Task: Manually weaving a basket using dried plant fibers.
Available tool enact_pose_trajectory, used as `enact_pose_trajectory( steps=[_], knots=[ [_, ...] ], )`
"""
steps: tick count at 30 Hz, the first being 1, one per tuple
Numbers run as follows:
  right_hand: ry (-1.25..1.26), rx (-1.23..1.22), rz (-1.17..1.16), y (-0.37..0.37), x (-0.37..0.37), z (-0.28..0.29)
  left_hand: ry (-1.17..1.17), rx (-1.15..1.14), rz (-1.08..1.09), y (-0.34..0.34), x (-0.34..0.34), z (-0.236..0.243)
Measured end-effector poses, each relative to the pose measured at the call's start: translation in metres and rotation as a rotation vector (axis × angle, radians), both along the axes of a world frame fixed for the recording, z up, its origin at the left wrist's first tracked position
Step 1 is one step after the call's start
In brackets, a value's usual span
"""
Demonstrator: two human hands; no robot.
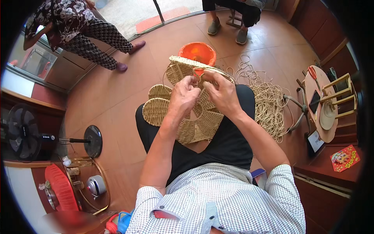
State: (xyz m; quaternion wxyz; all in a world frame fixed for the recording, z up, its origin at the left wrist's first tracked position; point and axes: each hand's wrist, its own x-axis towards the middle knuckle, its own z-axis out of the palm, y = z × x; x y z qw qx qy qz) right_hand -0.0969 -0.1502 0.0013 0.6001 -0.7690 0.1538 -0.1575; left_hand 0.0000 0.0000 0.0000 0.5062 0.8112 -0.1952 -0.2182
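Observation:
On my lap rests a woven straw piece (156,113) made of several rounded, petal-like panels, tan and ribbed. Its far panel (183,60) tilts up beyond my hands. My left hand (184,93) is closed in a pinch at the edge of that panel, on a strand of straw cord (196,72). Close beside it, my right hand (220,91) has thumb and forefinger pinched at the same strand. The fingertips nearly meet, and part of the cord between them is hidden.
An orange basin (197,51) stands past the weaving. Loose cord (267,105) lies heaped on the floor at right, beside a round table (325,113) with red scissors (313,73) and a phone. A standing fan (25,130) is at left. Two people are across the room.

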Motion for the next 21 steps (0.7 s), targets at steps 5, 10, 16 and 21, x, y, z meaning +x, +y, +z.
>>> enact_pose_trajectory(
  steps=[5,10,16,21],
  knots=[
    [-0.244,0.095,-0.109,0.006,0.025,-0.023,-0.193,0.083,0.038,-0.019,-0.015,0.013],
    [-0.291,0.496,-0.122,0.007,0.021,-0.021,-0.474,0.045,0.121,-0.022,-0.026,0.005],
    [-0.182,0.780,-0.027,-0.060,0.000,0.008,-0.848,0.012,0.061,-0.028,-0.023,-0.004],
    [-0.244,0.857,0.009,-0.225,-0.057,-0.007,-0.952,0.103,0.028,-0.035,-0.012,-0.009]
  ],
)
